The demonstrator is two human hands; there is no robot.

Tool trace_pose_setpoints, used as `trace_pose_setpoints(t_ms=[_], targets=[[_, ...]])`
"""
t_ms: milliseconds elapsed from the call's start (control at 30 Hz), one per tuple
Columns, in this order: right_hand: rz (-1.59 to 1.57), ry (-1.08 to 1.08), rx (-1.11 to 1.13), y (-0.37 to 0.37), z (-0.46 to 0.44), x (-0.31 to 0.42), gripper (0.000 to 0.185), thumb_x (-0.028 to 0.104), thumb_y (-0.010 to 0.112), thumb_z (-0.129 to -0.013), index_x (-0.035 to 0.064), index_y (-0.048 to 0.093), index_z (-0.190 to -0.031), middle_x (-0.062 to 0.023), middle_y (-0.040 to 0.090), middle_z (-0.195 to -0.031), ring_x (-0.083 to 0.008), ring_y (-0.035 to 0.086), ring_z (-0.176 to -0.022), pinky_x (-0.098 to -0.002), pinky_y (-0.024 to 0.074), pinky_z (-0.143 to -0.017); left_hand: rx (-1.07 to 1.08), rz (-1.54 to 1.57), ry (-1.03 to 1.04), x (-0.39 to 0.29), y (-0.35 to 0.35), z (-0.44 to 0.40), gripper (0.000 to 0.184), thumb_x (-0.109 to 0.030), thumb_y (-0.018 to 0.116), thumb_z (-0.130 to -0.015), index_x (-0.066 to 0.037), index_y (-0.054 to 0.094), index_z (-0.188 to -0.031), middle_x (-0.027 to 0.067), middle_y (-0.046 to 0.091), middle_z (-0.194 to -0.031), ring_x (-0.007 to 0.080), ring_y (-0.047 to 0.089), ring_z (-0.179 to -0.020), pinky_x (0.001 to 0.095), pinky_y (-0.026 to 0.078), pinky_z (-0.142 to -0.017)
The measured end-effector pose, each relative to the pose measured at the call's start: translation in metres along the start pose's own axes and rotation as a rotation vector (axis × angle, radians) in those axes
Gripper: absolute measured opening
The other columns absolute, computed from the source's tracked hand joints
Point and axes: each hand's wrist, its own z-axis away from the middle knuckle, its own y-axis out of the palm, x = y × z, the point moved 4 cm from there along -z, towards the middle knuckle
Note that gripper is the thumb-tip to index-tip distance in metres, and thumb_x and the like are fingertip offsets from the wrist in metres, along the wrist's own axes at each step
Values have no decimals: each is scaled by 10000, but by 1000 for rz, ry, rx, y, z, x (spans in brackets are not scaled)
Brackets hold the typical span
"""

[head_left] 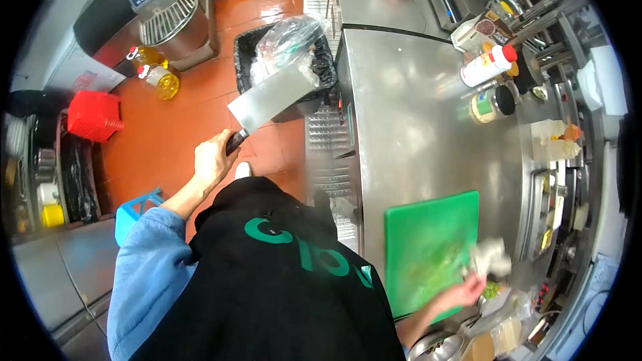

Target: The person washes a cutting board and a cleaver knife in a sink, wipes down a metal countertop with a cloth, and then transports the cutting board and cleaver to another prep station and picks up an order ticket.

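cleaver (275, 96) in the left hand (212, 159), fingers closed round its dark handle (235, 141). its long axis slants from the handle at lower left to the blade's broad end at upper right, which overlaps a black-lined bin (243, 60) in view. farther right, a green cutting board (401, 241) lies on a steel counter (414, 120). near the board's right edge, the blurred right hand (472, 287) grips a white cloth (491, 258).
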Motion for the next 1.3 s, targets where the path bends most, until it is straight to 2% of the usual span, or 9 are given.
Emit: trace_pose_setpoints(t_ms=[67, 100, 200, 433, 533, 800, 867, 967, 1300], targets=[[-408, 75, 174, 81, 43, 106, 284, 111, 561, -868, -48, 552, -1103, -116, 595, -948, -202, 546, -916, -313, 433, -827, -15, 41, 62, 12, -2, -12, 308, -195, 690, -725, -102, 569, -993, 121, 632, -816, 304, 624, -753, 387, 496, -645], [-87, -211, 205, 114, 68, 131, 270, 97, 558, -873, -48, 541, -1100, -106, 579, -953, -190, 546, -907, -306, 439, -829, -9, 50, 93, 19, -10, -14, 332, -190, 692, -710, -103, 566, -1004, 113, 628, -816, 295, 624, -752, 382, 495, -636], [-889, -16, 770, 210, 185, 275, 218, 19, 562, -844, -29, 537, -1055, -75, 551, -998, -157, 534, -910, -282, 444, -807, -91, 187, 169, 58, -21, -25, 296, -176, 692, -732, -95, 584, -995, 127, 628, -807, 319, 619, -727, 394, 491, -627], [-472, -1401, 928, 316, 390, 454, 253, 138, 677, -698, 139, 637, -947, -55, 460, -713, -230, 509, -683, -362, 437, -592, 40, 115, 132, 166, -92, -37, 360, -120, 685, -691, -79, 546, -1021, 126, 618, -806, 330, 615, -676, 417, 486, -566], [-548, -1489, 917, 350, 412, 498, 166, 155, 650, -711, 147, 634, -877, -52, 431, -692, -210, 508, -676, -347, 430, -575, 16, 233, 86, 196, -125, -48, 381, -114, 697, -678, -74, 541, -1024, 135, 620, -806, 340, 612, -685, 429, 482, -572], [20, -788, 1099, 576, 292, 487, 196, 195, 613, -816, 73, 679, -955, -95, 680, -815, -233, 650, -793, -342, 493, -697, 112, 190, 102, 269, -137, -112, 355, -92, 696, -681, -110, 553, -1005, 107, 626, -796, 327, 615, -709, 421, 474, -568], [-347, 92, 1455, 608, 256, 474, 214, 209, 588, -859, 42, 662, -971, -78, 673, -861, -208, 639, -828, -306, 495, -746, 85, 145, 75, 286, -147, -154, 354, -84, 696, -669, -108, 559, -994, 101, 624, -798, 313, 614, -717, 411, 474, -580], [-1052, 422, 1415, 615, 250, 529, 228, 155, 557, -893, -5, 622, -1041, -94, 647, -957, -159, 618, -863, -266, 496, -751, 69, 69, 39, 303, -161, -227, 366, -72, 699, -655, -107, 565, -994, 104, 621, -801, 313, 607, -722, 406, 475, -603], [-374, -991, 891, 700, 293, 687, 254, 238, 578, -818, 57, 645, -983, -153, 630, -896, -277, 617, -804, -365, 493, -721, 97, -21, 160, 308, -196, -428, 329, -128, 723, -685, -101, 592, -986, 102, 610, -740, 287, 614, -647, 372, 467, -557]])
